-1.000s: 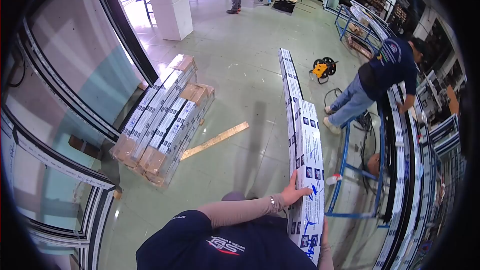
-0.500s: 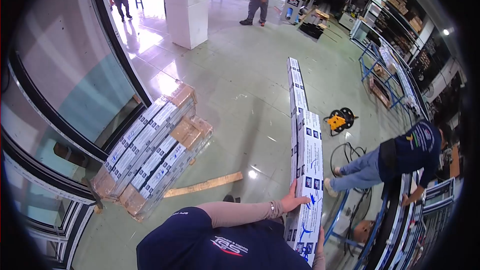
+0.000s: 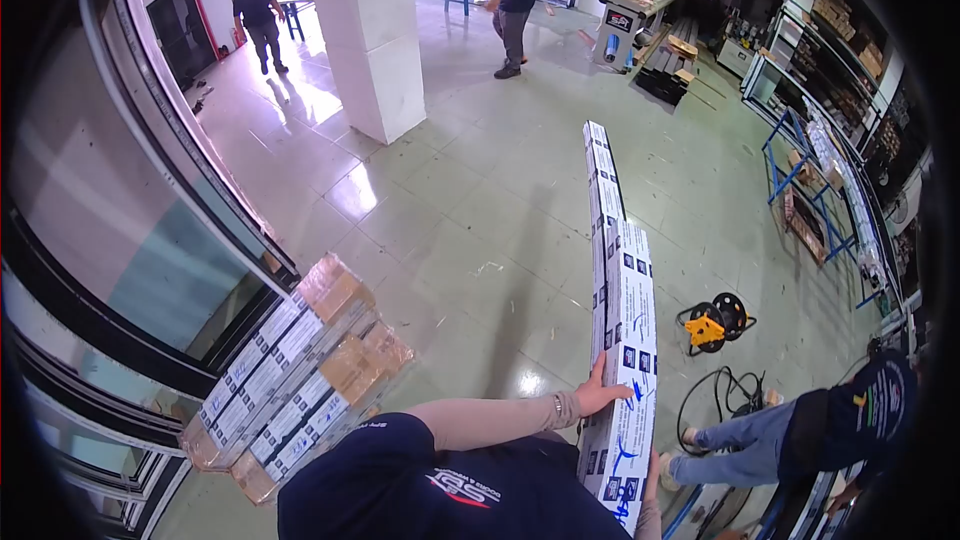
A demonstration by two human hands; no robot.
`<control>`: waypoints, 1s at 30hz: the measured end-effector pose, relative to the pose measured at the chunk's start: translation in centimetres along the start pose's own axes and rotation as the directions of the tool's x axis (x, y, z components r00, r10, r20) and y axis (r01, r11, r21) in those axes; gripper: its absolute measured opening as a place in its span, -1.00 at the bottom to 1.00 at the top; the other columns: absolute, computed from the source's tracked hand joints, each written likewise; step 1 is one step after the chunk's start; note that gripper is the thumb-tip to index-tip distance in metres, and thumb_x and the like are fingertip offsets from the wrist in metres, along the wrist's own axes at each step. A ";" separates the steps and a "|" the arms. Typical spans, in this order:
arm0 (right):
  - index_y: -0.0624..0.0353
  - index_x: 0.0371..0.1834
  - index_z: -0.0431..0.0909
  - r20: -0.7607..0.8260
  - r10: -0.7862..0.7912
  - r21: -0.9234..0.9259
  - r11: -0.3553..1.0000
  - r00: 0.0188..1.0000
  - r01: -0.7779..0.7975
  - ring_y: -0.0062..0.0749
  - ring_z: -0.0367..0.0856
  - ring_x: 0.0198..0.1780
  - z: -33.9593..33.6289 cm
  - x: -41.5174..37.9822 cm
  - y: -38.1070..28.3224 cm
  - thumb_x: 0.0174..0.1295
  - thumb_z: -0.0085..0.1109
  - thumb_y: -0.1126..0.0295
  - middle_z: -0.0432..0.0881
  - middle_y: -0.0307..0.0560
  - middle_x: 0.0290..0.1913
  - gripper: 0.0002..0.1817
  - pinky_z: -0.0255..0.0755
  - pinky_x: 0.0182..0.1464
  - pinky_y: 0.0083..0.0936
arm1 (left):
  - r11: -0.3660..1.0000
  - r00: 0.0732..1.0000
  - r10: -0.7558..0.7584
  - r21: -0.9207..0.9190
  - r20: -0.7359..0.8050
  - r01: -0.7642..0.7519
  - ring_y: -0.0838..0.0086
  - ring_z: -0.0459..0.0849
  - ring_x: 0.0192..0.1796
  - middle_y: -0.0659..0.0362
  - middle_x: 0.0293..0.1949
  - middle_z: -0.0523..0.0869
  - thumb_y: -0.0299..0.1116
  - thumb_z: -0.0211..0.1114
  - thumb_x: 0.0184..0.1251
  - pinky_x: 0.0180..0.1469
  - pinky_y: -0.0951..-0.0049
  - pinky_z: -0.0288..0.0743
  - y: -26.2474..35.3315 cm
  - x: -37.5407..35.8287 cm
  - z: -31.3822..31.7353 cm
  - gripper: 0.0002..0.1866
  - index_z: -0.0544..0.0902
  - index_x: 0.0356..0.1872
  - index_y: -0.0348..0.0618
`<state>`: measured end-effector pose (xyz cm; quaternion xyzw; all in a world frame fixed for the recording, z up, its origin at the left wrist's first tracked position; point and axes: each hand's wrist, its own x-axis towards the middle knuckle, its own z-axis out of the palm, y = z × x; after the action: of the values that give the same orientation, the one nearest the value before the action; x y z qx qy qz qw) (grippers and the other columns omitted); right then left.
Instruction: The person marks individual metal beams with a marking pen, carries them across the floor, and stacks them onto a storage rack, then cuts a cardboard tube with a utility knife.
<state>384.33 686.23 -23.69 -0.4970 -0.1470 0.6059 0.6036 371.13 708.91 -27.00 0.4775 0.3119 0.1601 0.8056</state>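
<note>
At the left side of the long wrapped bundle [image 3: 632, 325], my left hand [image 3: 602, 395] grips it; right hand [image 3: 653, 477] opposite, mostly hidden, can't tell grip.

1 white pillar [image 3: 372, 50], yellow-black cable reel [image 3: 706, 328], blue rack [image 3: 806, 190]

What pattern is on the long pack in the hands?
The pack is white with dark square logos, small print and blue scrawls; best seen in the head view.

Two bare hands [image 3: 600, 396], four other dark-shirted people [image 3: 260, 12], one square white pillar [image 3: 378, 50] and one yellow-and-black cable reel [image 3: 706, 329] were visible.
</note>
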 end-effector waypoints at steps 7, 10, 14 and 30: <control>0.19 0.46 0.33 -0.053 -0.039 -0.118 0.992 0.998 0.032 -0.27 0.57 0.26 1.7 19.9 -8.5 0.54 -0.27 -0.10 0.57 -0.04 0.31 -0.33 0.44 0.34 -0.31 | 0.989 0.992 0.100 -0.102 -0.071 -0.107 0.17 0.24 0.53 -0.21 0.53 0.10 -0.01 0.49 0.14 0.52 0.33 0.12 8.5 17.5 -8.7 0.42 -0.60 0.52 -0.31; 0.19 0.46 0.34 -0.023 -0.031 -0.126 0.992 0.999 0.028 -0.29 0.57 0.26 4.5 30.2 -11.0 0.53 -0.25 -0.09 0.56 -0.05 0.31 -0.34 0.43 0.34 -0.32 | 0.983 0.994 0.087 -0.155 -0.071 -0.097 0.19 0.20 0.54 -0.16 0.53 0.11 -0.03 0.50 0.15 0.53 0.31 0.09 12.5 24.3 -15.5 0.42 -0.62 0.52 -0.26; 0.19 0.46 0.34 0.043 -0.023 -0.127 0.991 0.999 0.029 -0.31 0.56 0.27 10.2 43.9 -14.5 0.53 -0.23 -0.08 0.56 -0.06 0.32 -0.35 0.41 0.35 -0.33 | 0.995 0.988 0.073 -0.061 -0.133 -0.082 0.21 0.27 0.52 -0.19 0.52 0.18 -0.01 0.48 0.14 0.52 0.36 0.13 20.7 31.7 -25.6 0.42 -0.62 0.51 -0.28; 0.27 0.35 0.42 -0.136 0.128 -0.050 0.989 0.982 -0.136 -0.27 0.68 0.13 30.2 92.3 -31.6 0.52 -0.23 -0.04 0.65 0.04 0.18 -0.37 0.56 0.21 -0.37 | 0.964 0.998 0.011 -0.265 -0.059 -0.026 0.23 0.40 0.42 -0.14 0.42 0.33 -0.22 0.48 0.19 0.46 0.28 0.25 48.8 65.2 -56.7 0.32 -0.55 0.54 -0.27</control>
<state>399.89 787.18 -24.34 -0.5622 -0.0912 0.6057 0.5556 385.08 807.16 -27.21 0.3635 0.3061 0.2216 0.8515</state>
